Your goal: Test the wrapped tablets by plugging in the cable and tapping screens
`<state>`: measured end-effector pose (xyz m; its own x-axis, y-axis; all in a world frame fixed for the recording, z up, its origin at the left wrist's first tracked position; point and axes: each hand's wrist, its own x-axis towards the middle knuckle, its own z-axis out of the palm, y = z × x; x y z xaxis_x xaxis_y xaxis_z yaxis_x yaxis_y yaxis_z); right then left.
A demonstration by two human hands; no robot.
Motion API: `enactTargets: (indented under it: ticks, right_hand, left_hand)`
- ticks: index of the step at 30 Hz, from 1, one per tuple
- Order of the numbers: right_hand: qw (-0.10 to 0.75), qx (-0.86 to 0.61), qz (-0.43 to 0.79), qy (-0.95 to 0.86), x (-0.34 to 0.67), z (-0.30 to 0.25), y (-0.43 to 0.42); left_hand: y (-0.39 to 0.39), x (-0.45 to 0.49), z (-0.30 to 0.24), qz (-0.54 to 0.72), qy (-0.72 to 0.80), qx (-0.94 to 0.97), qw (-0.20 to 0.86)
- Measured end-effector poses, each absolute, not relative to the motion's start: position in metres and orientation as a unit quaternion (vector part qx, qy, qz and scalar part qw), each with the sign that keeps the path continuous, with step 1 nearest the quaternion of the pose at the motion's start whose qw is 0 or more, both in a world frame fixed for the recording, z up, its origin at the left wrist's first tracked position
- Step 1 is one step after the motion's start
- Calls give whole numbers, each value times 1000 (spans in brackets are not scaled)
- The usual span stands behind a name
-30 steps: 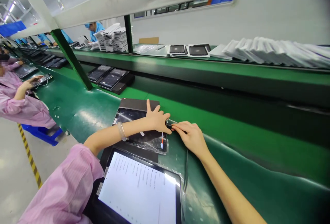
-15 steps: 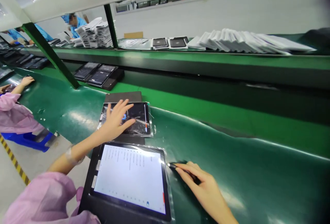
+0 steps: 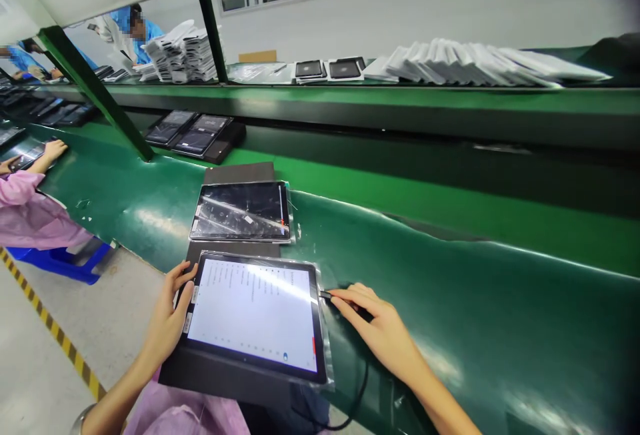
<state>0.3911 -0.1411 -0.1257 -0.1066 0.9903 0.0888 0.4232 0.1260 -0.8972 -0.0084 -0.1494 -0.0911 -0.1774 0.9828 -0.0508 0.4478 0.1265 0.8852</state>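
In front of me a tablet with a lit white screen lies on a black box, clear film sticking out at its edges. My left hand grips the tablet's left edge, fingers curled at the corner and thumb along the side. At the right edge, my right hand pinches a black cable plug whose tip meets the tablet's side; whether it is seated I cannot tell. The black cable loops down below the hand. Just beyond lies a second tablet, dark-screened and film-covered.
Two dark tablets rest on a black box farther back, by a green post. The raised shelf bears stacked white sleeves and more tablets. A co-worker's pink sleeve and hands are at far left.
My left hand has come back from the dark tablet to the lit one's left edge. A blue mark on the dark screen is gone. My right hand's plug has moved up to the lit tablet's side.
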Motion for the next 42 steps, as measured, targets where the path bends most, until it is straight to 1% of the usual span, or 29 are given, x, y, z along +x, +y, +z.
enactTargets:
  ticks: [4, 7, 9, 11, 14, 17, 19, 21, 23, 25, 29, 32, 37, 39, 42]
  right_hand:
    - [417, -528, 358, -648, 384, -125, -137]
    - [415, -527, 369, -644, 381, -127, -139]
    - [409, -529, 379, -640, 381, -131, -139]
    - [423, -542, 375, -622, 384, -136, -138]
    - [463, -553, 376, -582, 389, -145, -136]
    - [472, -543, 402, -566, 394, -146, -135]
    - [453, -547, 412, -571, 394, -141, -135]
    - [413, -557, 414, -589, 393, -135, -136]
    - [370, -561, 408, -618, 390, -129, -136]
    - [344, -555, 393, -647, 388, -128, -135]
    - [330, -533, 373, -684, 390, -133, -130]
    - [296, -517, 350, -723, 396, -132, -126]
    - [236, -455, 257, -820, 407, -118, -120]
    - [235, -430, 217, -844, 408, -112, -120]
    - [257, -402, 170, -862, 404, -106, -122]
  left_hand:
    - [-144, -1, -90, 397, 668, 541, 322]
    - [-141, -3, -86, 399, 659, 547, 327]
    - [-137, -8, -80, 384, 660, 545, 346]
    - [-130, -11, -72, 358, 661, 564, 341]
    - [-116, -8, -62, 328, 640, 639, 271]
    - [-103, 11, -53, 312, 577, 723, 218]
    - [-96, 32, -46, 284, 517, 782, 201]
    - [-93, 56, -38, 229, 449, 846, 175]
    - [-92, 83, -32, 158, 367, 908, 126]
    - [-91, 108, -31, 101, 271, 955, 62]
    - [-85, 148, -44, 82, 127, 987, -47]
    - [-75, 165, -56, 80, 97, 988, -88]
    - [-69, 173, -59, 82, 86, 988, -99]
    - [-70, 172, -57, 88, 83, 987, -103]
    - [-72, 169, -55, 87, 83, 988, -95]
